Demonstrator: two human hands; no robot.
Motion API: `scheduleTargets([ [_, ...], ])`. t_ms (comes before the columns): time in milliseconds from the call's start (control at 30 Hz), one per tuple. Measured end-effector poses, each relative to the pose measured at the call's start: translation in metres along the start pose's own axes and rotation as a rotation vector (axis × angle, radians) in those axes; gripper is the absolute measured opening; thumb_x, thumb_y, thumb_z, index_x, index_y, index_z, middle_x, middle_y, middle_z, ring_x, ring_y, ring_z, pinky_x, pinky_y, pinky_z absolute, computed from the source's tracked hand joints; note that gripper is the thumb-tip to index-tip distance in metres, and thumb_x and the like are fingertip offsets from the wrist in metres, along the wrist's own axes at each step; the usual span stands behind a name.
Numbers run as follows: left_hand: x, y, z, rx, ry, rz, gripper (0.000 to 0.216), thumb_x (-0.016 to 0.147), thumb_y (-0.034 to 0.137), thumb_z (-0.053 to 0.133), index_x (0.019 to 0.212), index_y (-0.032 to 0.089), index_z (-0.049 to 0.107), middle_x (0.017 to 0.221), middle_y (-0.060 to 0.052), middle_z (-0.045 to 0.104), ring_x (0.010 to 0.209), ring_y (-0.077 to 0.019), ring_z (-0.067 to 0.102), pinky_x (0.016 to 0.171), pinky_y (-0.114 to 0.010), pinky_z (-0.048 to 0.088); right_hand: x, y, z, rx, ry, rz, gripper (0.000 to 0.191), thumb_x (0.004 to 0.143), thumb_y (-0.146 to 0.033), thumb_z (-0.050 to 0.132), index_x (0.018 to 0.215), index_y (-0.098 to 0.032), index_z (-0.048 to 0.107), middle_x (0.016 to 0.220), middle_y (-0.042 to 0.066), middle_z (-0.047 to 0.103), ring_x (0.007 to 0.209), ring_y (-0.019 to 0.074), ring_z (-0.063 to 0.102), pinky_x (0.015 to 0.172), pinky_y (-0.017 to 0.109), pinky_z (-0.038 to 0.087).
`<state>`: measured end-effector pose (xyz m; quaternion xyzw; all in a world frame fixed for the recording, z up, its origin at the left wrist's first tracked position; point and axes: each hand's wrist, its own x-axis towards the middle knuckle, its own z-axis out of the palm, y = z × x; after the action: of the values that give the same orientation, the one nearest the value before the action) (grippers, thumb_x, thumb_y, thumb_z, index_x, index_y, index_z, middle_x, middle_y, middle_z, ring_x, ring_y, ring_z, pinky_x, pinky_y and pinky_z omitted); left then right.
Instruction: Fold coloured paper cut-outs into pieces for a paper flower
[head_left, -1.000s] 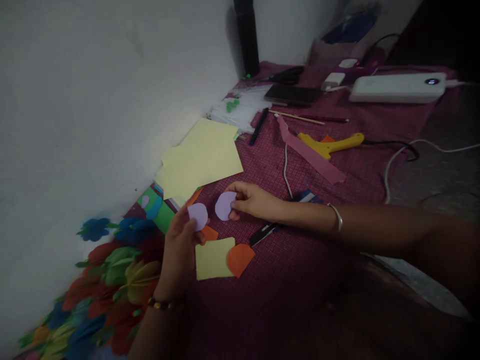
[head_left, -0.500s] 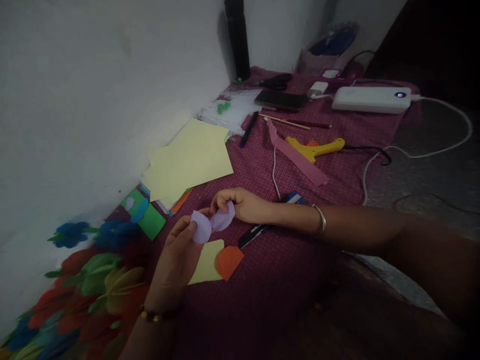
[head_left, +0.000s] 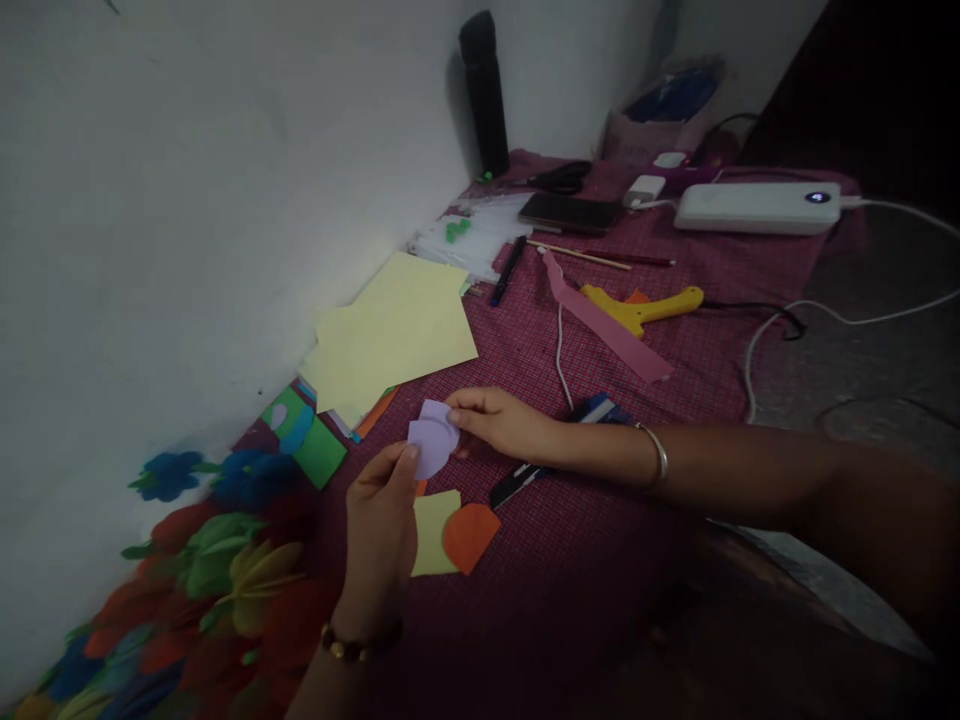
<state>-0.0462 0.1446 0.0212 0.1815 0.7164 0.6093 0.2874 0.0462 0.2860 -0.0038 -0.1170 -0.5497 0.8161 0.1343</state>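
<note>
My left hand (head_left: 382,510) pinches a rounded lilac paper piece (head_left: 430,452) between thumb and fingers. A second lilac paper piece (head_left: 435,411) is gripped by my right hand (head_left: 499,422), and the two pieces overlap, the left one in front. Below them on the cloth lie a pale yellow paper piece (head_left: 437,545) and an orange rounded paper piece (head_left: 471,537). A dark, blade-shaped tool, perhaps a cutter (head_left: 517,483), rests under my right wrist.
Large pale yellow sheets (head_left: 397,330) lie against the wall. Colourful paper flowers (head_left: 217,570) crowd the lower left. Farther right are a pink paper strip (head_left: 611,335), a yellow glue gun (head_left: 645,308), a white power bank (head_left: 757,207) with cable, and a black bottle (head_left: 485,100).
The two lilac pieces were side by side, barely touching; now they overlap. My hands have come closer together around them. The whole view has shifted slightly.
</note>
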Motion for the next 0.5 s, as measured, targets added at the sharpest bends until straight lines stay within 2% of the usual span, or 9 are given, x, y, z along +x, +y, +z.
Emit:
scheduleTargets([
  [100,0.0,0.004,-0.006,0.234,0.016,0.156,0.018,0.076,0.036,0.067,0.076,0.019,0.069,0.088,-0.001,0.063,0.083,-0.0124,0.056,0.076,-0.023,0.045,0.003,0.0,-0.003,-0.235,0.054,-0.079,0.014,0.088,-0.013,0.044,0.077,-0.014,0.053,0.063,-0.002,0.055,0.055,0.0081,0.052,0.056,0.021,0.044],
  [167,-0.002,0.01,-0.01,0.367,0.038,0.226,0.019,0.075,0.037,0.068,0.072,0.018,0.068,0.085,0.0,0.061,0.082,-0.0124,0.055,0.074,-0.021,0.044,0.004,0.001,-0.005,-0.349,0.076,-0.124,0.015,0.087,-0.013,0.046,0.074,-0.014,0.054,0.062,-0.002,0.054,0.056,0.0086,0.05,0.055,0.021,0.041],
  [233,-0.005,0.017,-0.013,0.366,0.034,0.147,0.02,0.073,0.039,0.07,0.074,0.018,0.069,0.076,0.0,0.06,0.073,-0.012,0.055,0.066,-0.022,0.045,0.004,0.001,-0.006,-0.414,0.081,-0.144,0.016,0.086,-0.013,0.046,0.073,-0.014,0.055,0.063,-0.002,0.054,0.058,0.0091,0.05,0.056,0.021,0.04],
  [333,-0.011,0.025,-0.011,0.196,0.05,-0.012,0.031,0.064,0.038,0.077,0.088,0.018,0.07,0.071,0.001,0.063,0.061,-0.011,0.055,0.055,-0.022,0.045,0.003,0.001,-0.005,-0.433,0.064,-0.14,0.014,0.086,-0.013,0.047,0.078,-0.013,0.058,0.065,-0.002,0.056,0.059,0.0091,0.05,0.057,0.021,0.04],
  [500,-0.01,0.017,-0.006,0.123,-0.004,0.021,0.048,0.057,0.03,0.083,0.101,0.019,0.068,0.069,0.003,0.066,0.06,-0.0099,0.058,0.055,-0.02,0.047,0.002,0.002,-0.002,-0.301,-0.002,-0.151,0.012,0.083,-0.011,0.05,0.087,-0.013,0.061,0.077,0.0,0.063,0.069,0.0097,0.056,0.065,0.021,0.045],
])
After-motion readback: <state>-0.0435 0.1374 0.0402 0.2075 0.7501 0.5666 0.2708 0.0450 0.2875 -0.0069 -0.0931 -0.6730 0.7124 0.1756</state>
